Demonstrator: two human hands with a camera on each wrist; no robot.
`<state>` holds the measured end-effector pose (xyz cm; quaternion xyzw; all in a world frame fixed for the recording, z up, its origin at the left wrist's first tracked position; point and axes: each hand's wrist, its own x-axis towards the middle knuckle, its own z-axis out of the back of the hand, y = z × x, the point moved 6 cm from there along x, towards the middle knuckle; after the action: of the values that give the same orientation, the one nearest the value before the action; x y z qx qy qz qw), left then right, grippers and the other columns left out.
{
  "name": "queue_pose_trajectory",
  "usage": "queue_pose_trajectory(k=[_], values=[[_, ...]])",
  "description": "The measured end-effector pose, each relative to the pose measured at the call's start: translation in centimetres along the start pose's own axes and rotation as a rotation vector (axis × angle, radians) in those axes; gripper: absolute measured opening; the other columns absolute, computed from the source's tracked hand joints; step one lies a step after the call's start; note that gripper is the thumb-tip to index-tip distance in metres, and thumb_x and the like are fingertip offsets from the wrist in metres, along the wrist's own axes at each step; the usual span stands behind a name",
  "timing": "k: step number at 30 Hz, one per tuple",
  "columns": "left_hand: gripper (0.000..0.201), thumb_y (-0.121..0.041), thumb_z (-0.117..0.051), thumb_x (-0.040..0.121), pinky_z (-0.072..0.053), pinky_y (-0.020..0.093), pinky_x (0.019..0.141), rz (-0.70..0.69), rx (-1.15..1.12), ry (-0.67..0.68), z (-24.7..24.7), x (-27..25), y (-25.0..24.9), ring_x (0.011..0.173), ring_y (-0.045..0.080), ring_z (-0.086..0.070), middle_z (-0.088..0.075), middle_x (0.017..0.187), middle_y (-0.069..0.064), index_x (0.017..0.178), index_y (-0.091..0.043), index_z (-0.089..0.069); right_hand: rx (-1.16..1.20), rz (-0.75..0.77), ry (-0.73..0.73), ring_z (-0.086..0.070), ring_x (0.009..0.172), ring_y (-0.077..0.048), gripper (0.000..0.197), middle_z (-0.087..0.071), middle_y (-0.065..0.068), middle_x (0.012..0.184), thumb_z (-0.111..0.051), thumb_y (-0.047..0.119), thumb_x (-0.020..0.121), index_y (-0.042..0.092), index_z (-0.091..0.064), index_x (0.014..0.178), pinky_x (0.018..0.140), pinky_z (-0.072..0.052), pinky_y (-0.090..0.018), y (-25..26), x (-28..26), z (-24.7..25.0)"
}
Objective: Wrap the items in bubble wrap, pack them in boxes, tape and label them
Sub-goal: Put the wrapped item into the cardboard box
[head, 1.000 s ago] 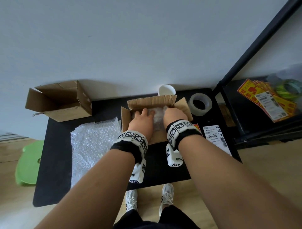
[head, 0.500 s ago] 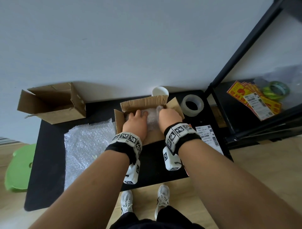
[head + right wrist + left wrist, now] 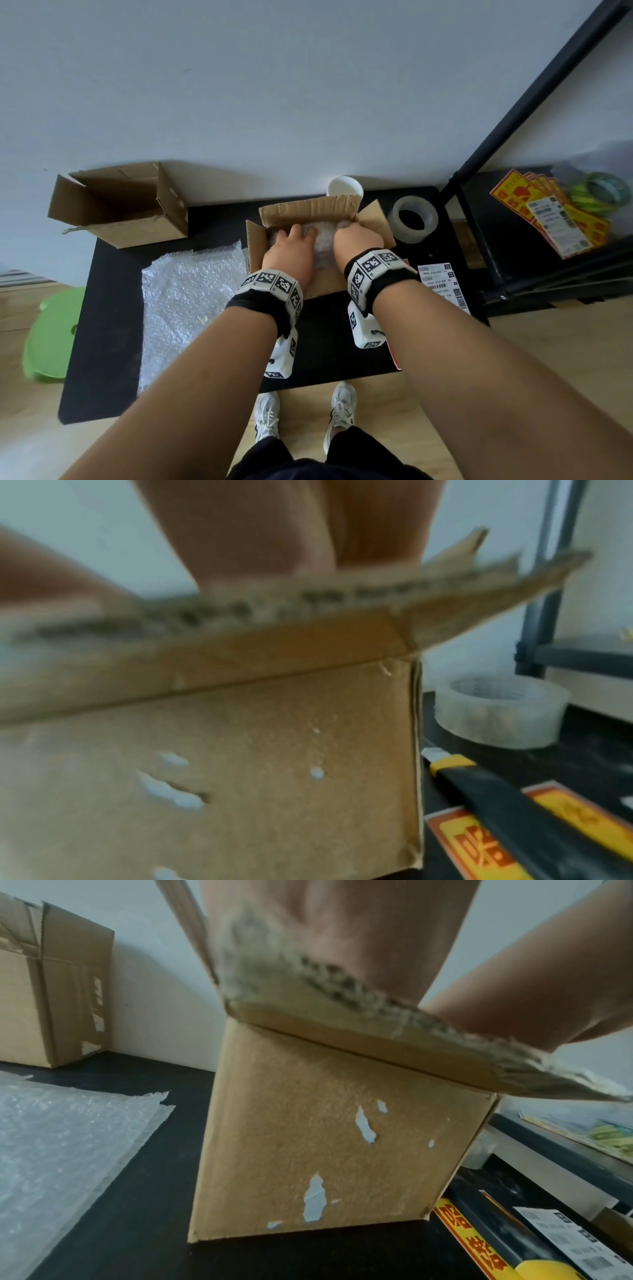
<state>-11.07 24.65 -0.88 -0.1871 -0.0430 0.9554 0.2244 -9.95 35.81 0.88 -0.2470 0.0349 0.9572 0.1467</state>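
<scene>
Inside the open cardboard box (image 3: 318, 219) at the middle of the black table (image 3: 113, 308), a bubble-wrapped item (image 3: 323, 240) lies between both hands, and what it is cannot be told through the wrap. The left hand (image 3: 291, 250) rests on the bundle with its fingers laid forward, fairly straight, pressing rather than gripping; the right hand (image 3: 356, 240) has its fingers bent down over the bundle's right end, but the head view hides the tips and both wrist views show only the box's outer wall, so whether it actually grips I cannot tell. The bundle probably handles as light and springy: the wrap gives under pressure and is slick, so it should be cupped from both ends low down, not pinched at the top where the film would slide or pop. The box itself looks stiff but worn, with a ragged front flap (image 3: 377, 1020) and torn patches on its wall; it is best held by the walls near the corners, since the flaps will bend. At nine o'clock from the box lies a spare sheet of bubble wrap (image 3: 191, 301); at two o'clock sits the roll of clear tape (image 3: 415, 219); at four o'clock lies a shipping label (image 3: 443, 284), with a yellow-and-black utility knife (image 3: 479, 785) near it. A second, empty box (image 3: 120, 205) stands at ten o'clock.
</scene>
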Motion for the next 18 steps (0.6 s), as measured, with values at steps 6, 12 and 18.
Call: queue_pose_trajectory(k=[6,12,18], values=[[0.059,-0.006,-0.042,0.092,-0.044,0.047,0.101,0.051,-0.168,-0.001,-0.1,-0.8,0.3,0.127,0.036,-0.038,-0.034,0.140,0.013,0.148,-0.018,-0.029,0.256,0.006,-0.298,-0.061,0.105,-0.029,0.027,-0.054,-0.007,0.126,-0.042,0.018,0.101,0.016,-0.057,0.123,0.076,-0.046,-0.036,-1.5,-2.0,0.0],[0.049,-0.001,-0.049,0.086,-0.039,0.041,0.102,0.047,-0.271,-0.353,2.9,-2.7,0.9,0.126,0.033,-0.041,-0.046,0.137,0.012,0.134,-0.011,-0.053,0.350,-0.011,-0.522,-0.047,0.114,-0.029,0.029,-0.050,-0.010,0.124,-0.057,0.012,0.088,0.012,-0.064,0.117,0.079,-0.044,-0.037,-3.4,-4.2,1.6],[0.050,0.002,-0.054,0.078,-0.035,0.043,0.104,0.252,-0.282,-0.648,4.2,-5.7,3.5,0.124,0.037,-0.041,-0.050,0.131,0.018,0.128,-0.002,-0.054,0.376,-0.143,-0.548,-0.049,0.116,-0.030,0.034,-0.054,-0.011,0.120,-0.059,0.021,0.090,0.013,-0.052,0.122,0.093,-0.041,-0.039,-5.1,-4.3,2.1]])
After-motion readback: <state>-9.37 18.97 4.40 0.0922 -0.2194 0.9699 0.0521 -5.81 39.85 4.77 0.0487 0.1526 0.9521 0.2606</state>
